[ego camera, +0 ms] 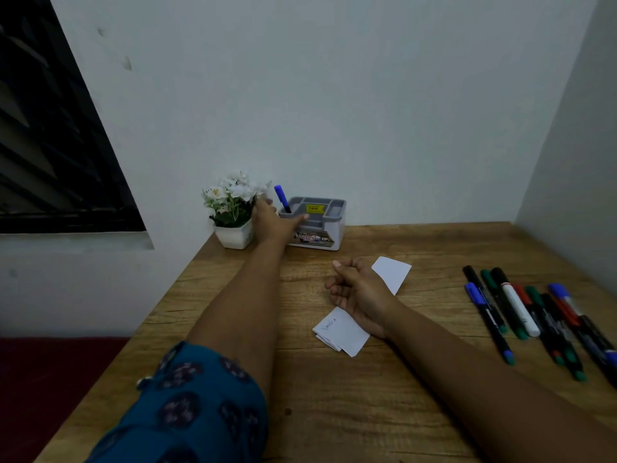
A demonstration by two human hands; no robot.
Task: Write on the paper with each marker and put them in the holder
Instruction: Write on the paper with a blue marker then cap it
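Beside the left hand (272, 219), which lies spread and empty against the holder (317, 228), a blue marker (282, 198) stands inside. Under the loosely curled, empty right hand (357, 289) lies the paper (344, 332); further right, loose markers (534, 315) cover the counter (334, 396).

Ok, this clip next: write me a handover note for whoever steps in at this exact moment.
Left hand: stretched out to the grey holder at the back of the desk, open, holding nothing.
Right hand: loosely curled, empty, resting on the white paper, which shows some writing.
Done: one blue-capped marker stands in the holder's left compartment.
Left: the row of markers lying at the desk's right (blue, green, red, black caps); each still needs writing with and putting in the holder.
The flower pot sits just left of the holder.
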